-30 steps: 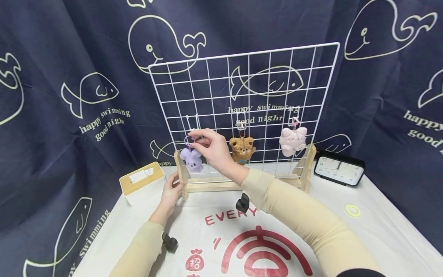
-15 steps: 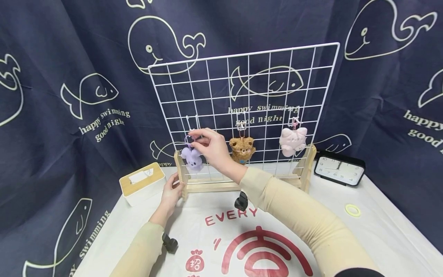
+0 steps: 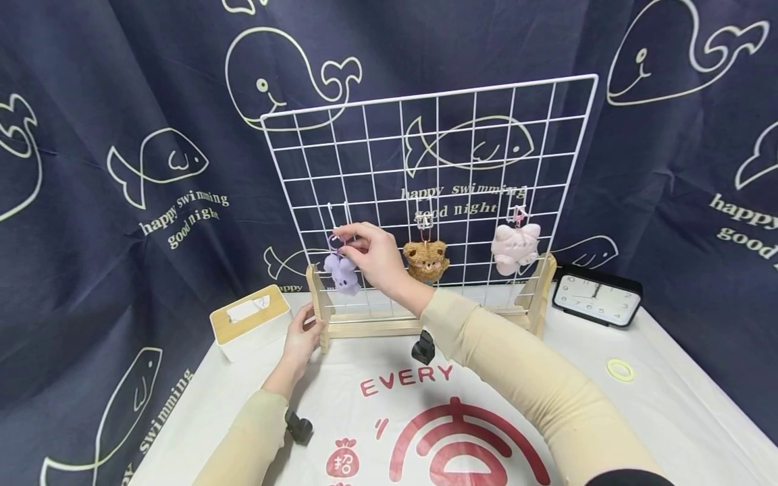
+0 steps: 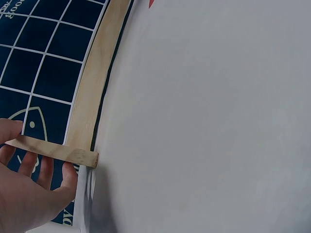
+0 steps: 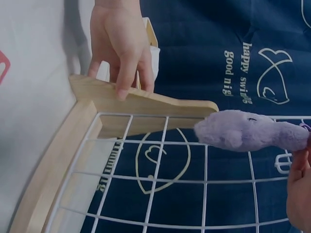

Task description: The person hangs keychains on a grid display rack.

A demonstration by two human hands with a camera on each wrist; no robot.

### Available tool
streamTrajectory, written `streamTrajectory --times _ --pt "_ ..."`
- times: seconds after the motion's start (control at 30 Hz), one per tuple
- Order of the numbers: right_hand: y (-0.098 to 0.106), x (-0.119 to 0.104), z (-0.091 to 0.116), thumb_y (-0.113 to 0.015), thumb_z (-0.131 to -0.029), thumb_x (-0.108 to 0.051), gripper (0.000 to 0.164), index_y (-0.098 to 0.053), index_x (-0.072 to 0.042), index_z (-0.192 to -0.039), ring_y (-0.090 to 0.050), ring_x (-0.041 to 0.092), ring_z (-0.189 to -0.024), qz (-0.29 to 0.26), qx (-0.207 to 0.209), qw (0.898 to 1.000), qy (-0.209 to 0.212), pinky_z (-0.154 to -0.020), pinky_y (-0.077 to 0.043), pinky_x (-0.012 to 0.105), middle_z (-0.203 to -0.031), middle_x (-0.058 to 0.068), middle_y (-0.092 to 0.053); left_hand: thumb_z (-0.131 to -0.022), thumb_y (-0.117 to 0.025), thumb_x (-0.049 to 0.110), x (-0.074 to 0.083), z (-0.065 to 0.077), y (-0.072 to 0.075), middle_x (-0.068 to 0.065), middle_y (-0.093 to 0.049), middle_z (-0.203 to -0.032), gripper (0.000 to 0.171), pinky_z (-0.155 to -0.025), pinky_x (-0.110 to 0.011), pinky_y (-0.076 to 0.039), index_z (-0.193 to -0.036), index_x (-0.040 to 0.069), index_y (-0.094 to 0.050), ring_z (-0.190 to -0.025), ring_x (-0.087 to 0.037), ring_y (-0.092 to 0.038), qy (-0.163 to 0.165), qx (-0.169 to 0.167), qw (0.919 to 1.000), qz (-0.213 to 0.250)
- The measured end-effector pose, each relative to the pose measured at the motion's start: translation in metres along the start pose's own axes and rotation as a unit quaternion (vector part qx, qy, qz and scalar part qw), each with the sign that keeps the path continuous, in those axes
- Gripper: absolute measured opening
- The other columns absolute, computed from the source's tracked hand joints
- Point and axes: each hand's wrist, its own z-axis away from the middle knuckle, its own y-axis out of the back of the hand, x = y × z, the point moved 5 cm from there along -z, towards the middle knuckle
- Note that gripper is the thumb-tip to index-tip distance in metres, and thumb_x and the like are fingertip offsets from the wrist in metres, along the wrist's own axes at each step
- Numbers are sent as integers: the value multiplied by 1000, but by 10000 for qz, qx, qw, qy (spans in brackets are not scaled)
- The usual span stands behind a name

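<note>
My right hand [image 3: 379, 260] pinches the purple strap loop of a purple plush keychain [image 3: 342, 275] in front of a white wire grid [image 3: 381, 160], right by the white hook [image 3: 346, 214] at the grid's left. In the right wrist view the plush [image 5: 243, 130] shows side-on, dangling from those fingers. My left hand [image 3: 302, 339] grips the wooden end piece [image 3: 316, 290] of the grid's stand; in the left wrist view the thumb lies on one side of this wooden piece [image 4: 58, 150] and the fingers on the other.
A brown bear keychain [image 3: 425, 261] and a pink plush keychain [image 3: 515, 248] hang on the grid's other hooks. A wood-topped tissue box [image 3: 249, 327] stands left. On the right are a black alarm clock [image 3: 598, 295] and a yellow ring [image 3: 620, 369]. A dark curtain hangs behind.
The purple plush has shifted a little right and up and turned sideways. My right hand has edged right and up with it. My left hand stays on the stand.
</note>
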Motion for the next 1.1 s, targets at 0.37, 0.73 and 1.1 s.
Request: streamTrajectory --times 0.37,0.73,1.1 --pt "5 9 -11 -69 -91 11 38 -70 -3 -127 -73 23 -98 319 -371 9983 -325 -85 -58 21 -111 17 -71 -97 -56 -3 -3 -1 0 -23 -46 -148 56 -107 -55 -46 -152 3 -42 -131 -41 -48 -46 123 9999 -64" --pt "6 6 -11 -62 -91 14 42 -68 -2 -130 -73 24 -99 404 -503 9971 -414 -85 -58 22 -115 20 -70 -99 -54 -2 -2 -1 0 -26 -42 -150 57 -108 -56 -46 -153 1 -39 -133 -43 -46 -27 59 10000 -73" --pt "19 -2 -3 -61 -87 11 32 -74 -2 -113 -66 22 -99 832 72 9963 203 -86 -56 24 -109 11 -66 -98 -56 -1 -5 -3 2 -22 -46 -146 55 -107 -55 -46 -152 4 -42 -132 -41 -48 26 130 9998 -112"
